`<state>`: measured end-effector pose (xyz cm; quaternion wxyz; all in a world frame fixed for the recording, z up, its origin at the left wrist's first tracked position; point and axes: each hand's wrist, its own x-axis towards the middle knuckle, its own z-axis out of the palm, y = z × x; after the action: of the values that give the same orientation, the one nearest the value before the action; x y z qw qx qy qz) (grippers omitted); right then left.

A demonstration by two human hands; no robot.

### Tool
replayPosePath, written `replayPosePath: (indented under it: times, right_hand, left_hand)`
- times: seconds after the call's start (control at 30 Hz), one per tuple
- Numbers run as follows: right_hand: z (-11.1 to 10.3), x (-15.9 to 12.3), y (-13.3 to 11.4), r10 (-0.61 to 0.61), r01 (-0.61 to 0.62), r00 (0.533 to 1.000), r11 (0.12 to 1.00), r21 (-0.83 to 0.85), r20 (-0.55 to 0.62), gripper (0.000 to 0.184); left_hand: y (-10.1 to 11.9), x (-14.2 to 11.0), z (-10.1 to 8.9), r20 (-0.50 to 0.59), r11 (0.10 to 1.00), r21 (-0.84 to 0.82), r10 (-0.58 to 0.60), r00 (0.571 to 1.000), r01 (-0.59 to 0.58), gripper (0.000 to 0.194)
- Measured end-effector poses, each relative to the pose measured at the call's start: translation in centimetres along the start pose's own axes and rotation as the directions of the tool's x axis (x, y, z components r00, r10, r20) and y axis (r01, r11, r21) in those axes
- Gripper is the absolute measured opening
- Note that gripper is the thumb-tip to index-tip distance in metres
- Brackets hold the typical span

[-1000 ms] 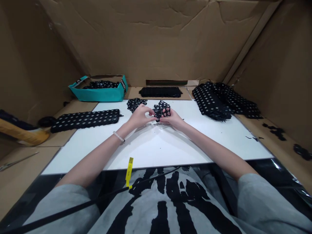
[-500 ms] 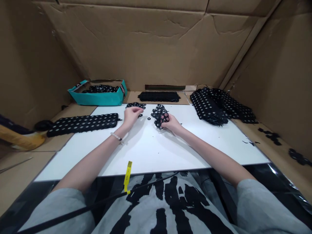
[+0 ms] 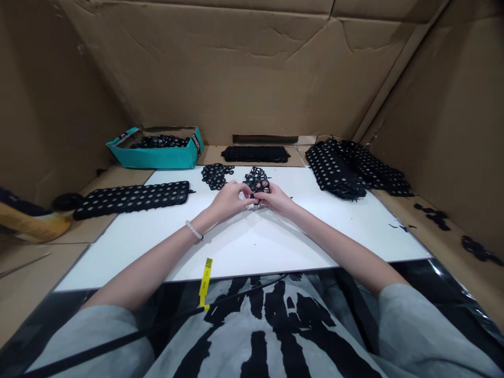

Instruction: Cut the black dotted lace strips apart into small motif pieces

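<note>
My left hand (image 3: 229, 199) and my right hand (image 3: 276, 199) meet over the white board (image 3: 252, 236), both closed on a small black sheet of joined rings (image 3: 256, 182) held between them. Just behind my left hand lies a little heap of loose black rings (image 3: 215, 174) on the board. A pale bead bracelet sits on my left wrist.
A long black perforated strip (image 3: 132, 198) lies at the board's left edge. A teal box (image 3: 157, 149) with black pieces stands at the back left, a flat black stack (image 3: 255, 154) at the back middle, and a pile of perforated sheets (image 3: 350, 168) at the right. Cardboard walls surround everything.
Half a second ago my left hand was away at the heap of loose rings; it has come back to the ring sheet held by my right hand.
</note>
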<state>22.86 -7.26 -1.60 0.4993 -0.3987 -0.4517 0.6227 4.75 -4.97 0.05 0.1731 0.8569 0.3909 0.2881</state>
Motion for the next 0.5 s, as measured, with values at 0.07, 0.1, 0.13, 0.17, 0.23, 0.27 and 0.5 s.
replayPosePath:
  times: [0.07,0.1,0.13,0.17,0.23,0.27,0.5]
  right_hand:
    - [0.1,0.0,-0.1,0.008,-0.008,1.000,1.000,0.028,0.008,0.042]
    - [0.2,0.0,-0.1,0.015,-0.015,1.000,1.000,0.026,0.004,0.043]
    - [0.2,0.0,0.0,0.022,-0.022,1.000,1.000,0.017,-0.004,0.044]
    - [0.2,0.1,0.1,0.028,-0.027,1.000,1.000,0.005,-0.014,0.044]
    - [0.2,0.2,0.2,0.041,-0.042,0.998,0.999,-0.025,-0.038,0.043]
    - [0.2,0.2,0.3,0.051,-0.053,0.998,0.998,-0.044,-0.048,0.042]
    - [-0.3,-0.3,-1.1,0.119,-0.116,0.993,0.971,-0.210,0.001,0.026]
  left_hand:
    - [-0.3,0.2,0.4,0.032,0.984,-0.148,-0.099,0.995,0.103,0.032]
    - [-0.5,0.4,0.5,0.061,0.963,-0.221,-0.144,0.988,0.155,0.032]
    - [-0.9,0.6,0.5,0.088,0.938,-0.284,-0.183,0.979,0.201,0.033]
    - [-1.2,0.8,0.4,0.103,0.913,-0.333,-0.213,0.972,0.236,0.034]
    - [-2.3,1.2,-0.1,0.044,0.882,-0.390,-0.269,0.962,0.265,0.033]
    - [-3.0,1.3,-0.5,-0.030,0.881,-0.392,-0.300,0.953,0.265,0.033]
    - [-8.0,1.4,-3.2,-0.344,0.955,0.085,-0.240,0.908,0.285,0.014]
